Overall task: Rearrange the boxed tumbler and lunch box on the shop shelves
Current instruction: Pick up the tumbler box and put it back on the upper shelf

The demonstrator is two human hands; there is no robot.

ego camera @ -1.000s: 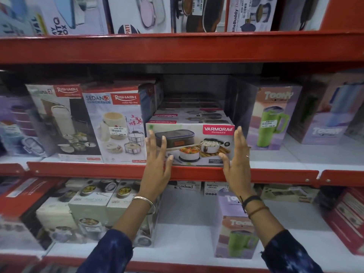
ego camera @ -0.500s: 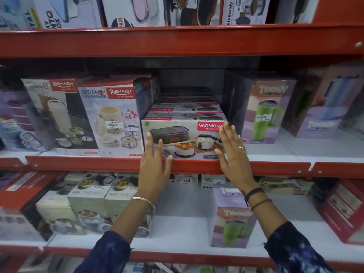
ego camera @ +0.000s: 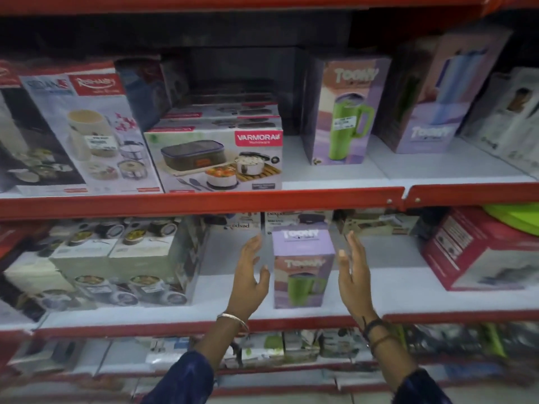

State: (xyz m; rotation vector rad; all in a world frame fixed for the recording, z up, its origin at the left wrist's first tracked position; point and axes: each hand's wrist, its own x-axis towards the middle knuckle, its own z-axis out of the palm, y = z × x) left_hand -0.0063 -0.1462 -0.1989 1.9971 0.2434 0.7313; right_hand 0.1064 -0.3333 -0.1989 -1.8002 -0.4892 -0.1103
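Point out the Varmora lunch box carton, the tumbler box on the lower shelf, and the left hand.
Varmora lunch box carton [ego camera: 215, 161]: head view, front face.
Tumbler box [ego camera: 303, 269]: head view, front face.
Left hand [ego camera: 248, 282]: head view, back of hand.

"VARMORA" in white on a pink patch, on the lunch box carton [ego camera: 214, 160] on the upper shelf. "RISHABH" in white on a red patch, blurred, on the big carton [ego camera: 96, 135] to its left. "TOONY" near the top of the tall tumbler box [ego camera: 345, 110] on the upper shelf. "TOONY" low on the purple box [ego camera: 427, 123] further right. "TOONY" twice on the small tumbler box [ego camera: 303, 269] on the lower shelf: once on its top, once on its front. White price stickers on the big carton and the tall tumbler box, too blurred to read. Other print too small to read.
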